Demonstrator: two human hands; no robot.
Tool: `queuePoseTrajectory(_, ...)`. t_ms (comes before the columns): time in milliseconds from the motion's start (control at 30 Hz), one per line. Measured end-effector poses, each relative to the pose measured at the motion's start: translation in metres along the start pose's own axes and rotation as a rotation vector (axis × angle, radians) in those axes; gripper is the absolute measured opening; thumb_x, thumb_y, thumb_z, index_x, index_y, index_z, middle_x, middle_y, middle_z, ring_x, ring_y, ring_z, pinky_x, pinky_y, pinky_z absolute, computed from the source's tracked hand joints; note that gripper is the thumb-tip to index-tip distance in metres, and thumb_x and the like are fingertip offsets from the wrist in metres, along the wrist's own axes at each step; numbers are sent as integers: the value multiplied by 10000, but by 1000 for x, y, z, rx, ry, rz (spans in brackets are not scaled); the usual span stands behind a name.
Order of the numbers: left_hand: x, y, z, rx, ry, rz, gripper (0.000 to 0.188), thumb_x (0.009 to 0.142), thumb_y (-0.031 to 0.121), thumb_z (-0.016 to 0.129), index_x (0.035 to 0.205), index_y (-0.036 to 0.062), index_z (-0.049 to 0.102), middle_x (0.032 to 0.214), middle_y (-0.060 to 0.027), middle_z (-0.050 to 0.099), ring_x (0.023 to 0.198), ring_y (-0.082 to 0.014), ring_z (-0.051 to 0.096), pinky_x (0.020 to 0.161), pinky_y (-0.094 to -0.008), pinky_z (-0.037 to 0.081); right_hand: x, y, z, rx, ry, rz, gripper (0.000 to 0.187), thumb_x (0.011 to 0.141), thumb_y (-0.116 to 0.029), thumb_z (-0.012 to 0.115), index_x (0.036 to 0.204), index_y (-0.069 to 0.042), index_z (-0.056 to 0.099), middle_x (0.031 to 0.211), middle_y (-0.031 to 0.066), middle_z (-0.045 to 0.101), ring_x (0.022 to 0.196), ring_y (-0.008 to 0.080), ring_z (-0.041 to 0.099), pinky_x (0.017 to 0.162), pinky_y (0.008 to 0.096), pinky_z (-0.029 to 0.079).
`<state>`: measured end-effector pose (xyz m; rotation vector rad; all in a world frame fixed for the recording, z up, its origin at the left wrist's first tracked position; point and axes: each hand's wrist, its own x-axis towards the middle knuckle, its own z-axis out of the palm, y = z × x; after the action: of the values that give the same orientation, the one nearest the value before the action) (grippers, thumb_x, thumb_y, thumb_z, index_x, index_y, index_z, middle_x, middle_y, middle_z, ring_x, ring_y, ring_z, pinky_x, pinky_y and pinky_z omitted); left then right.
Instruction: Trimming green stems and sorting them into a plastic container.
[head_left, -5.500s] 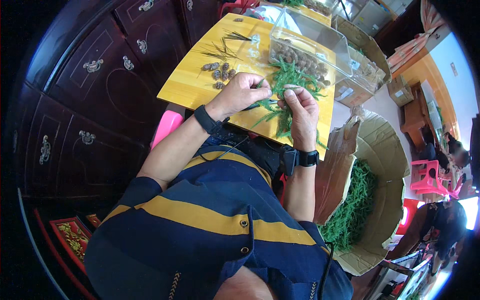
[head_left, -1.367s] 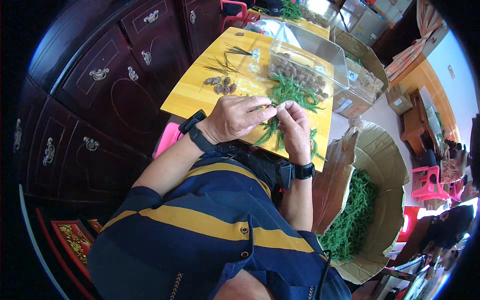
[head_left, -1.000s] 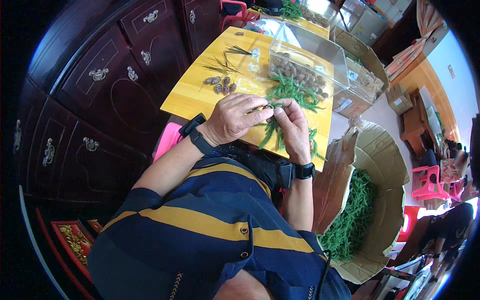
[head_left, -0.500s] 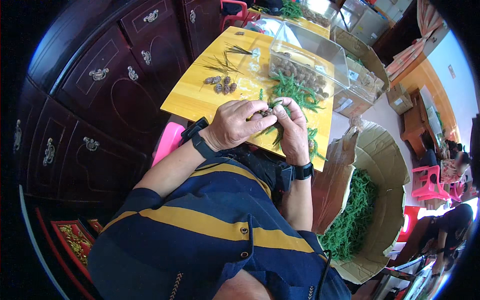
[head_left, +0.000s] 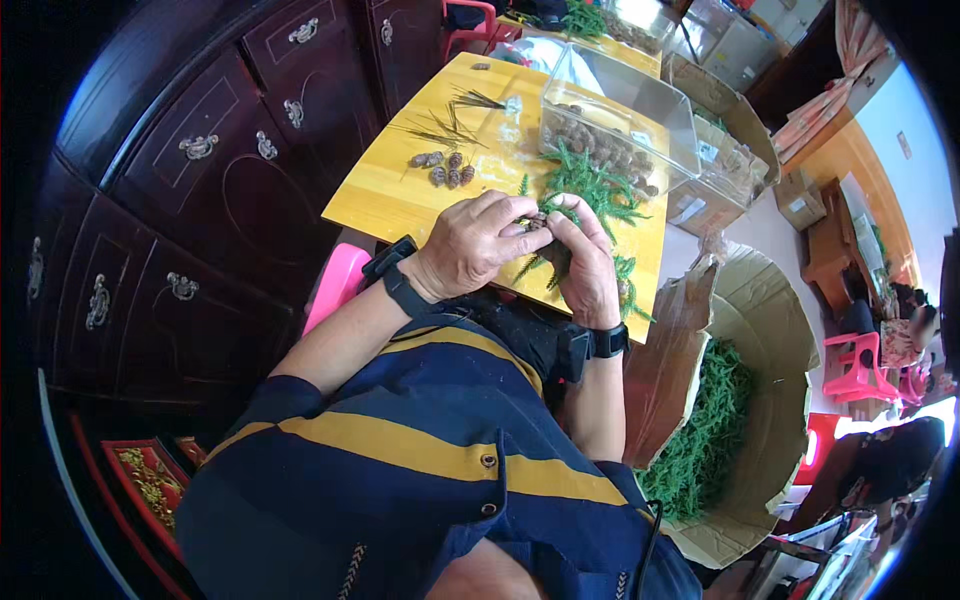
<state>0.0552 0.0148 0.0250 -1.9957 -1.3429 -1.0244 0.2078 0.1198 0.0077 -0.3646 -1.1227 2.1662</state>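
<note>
Over the near edge of the yellow table (head_left: 385, 190), my left hand (head_left: 475, 240) and my right hand (head_left: 588, 265) meet with bent fingers. Pinched between them is a brown pine cone (head_left: 536, 222) with green artificial sprigs; the fingers cover most of it. A heap of green sprigs (head_left: 590, 185) lies just beyond my right hand, and another sprig (head_left: 627, 285) rests beside its wrist. To the far left of my hands sit several loose pine cones (head_left: 453, 175). Thin dark stems (head_left: 445, 130) are spread behind those cones.
A clear plastic bin (head_left: 680, 125) containing many pine cones stands at the table's far right. Right of me is a big cardboard box (head_left: 775, 350) filled with green sprigs (head_left: 705, 440). Dark wooden cabinets (head_left: 235, 215) line the left. A pink stool (head_left: 340, 280) is by my left arm.
My fingers have shifted slightly around the pine cone, uncovering a little more of it. At the far right, another person has leaned lower. The table's contents look the same.
</note>
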Motion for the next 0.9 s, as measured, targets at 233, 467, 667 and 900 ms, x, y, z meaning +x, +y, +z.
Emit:
queuePoseTrajectory(233, 0, -1, -7, -36, -41, -76, 302, 785, 31, 682, 1032, 184, 765, 898, -25, 582, 821, -188, 617, 670, -314, 540, -3, 2, 7, -105, -111, -35, 340, 984, -143, 628, 1301, -71, 528, 1020, 41, 668, 918, 126, 646, 841, 280, 533)
queuePoseTrajectory(467, 0, -3, -7, -249, 10, -171, 336, 795, -60, 682, 1049, 142, 769, 866, -41, 555, 747, -199, 587, 625, -305, 487, -5, 0, 10, -267, -164, -90, 470, 927, -106, 704, 1346, -53, 498, 1092, 67, 655, 980, 154, 636, 860, 280, 526)
queuePoseTrajectory(667, -5, -4, -2, -696, -8, -421, 256, 876, -78, 638, 1042, 75, 759, 843, -28, 564, 800, -129, 603, 700, -251, 503, -4, 0, 11, -341, -175, -92, 457, 929, -84, 696, 1339, -46, 497, 1099, 78, 649, 972, 167, 639, 869, 281, 523)
queuePoseTrajectory(900, -8, -8, -7, -887, 43, -603, 169, 910, -40, 638, 1056, 5, 713, 926, -18, 592, 787, -88, 607, 715, -214, 502, -1, 8, 6, -219, -144, -45, 351, 964, -56, 638, 1294, -32, 522, 1086, 84, 646, 920, 176, 651, 861, 283, 528)
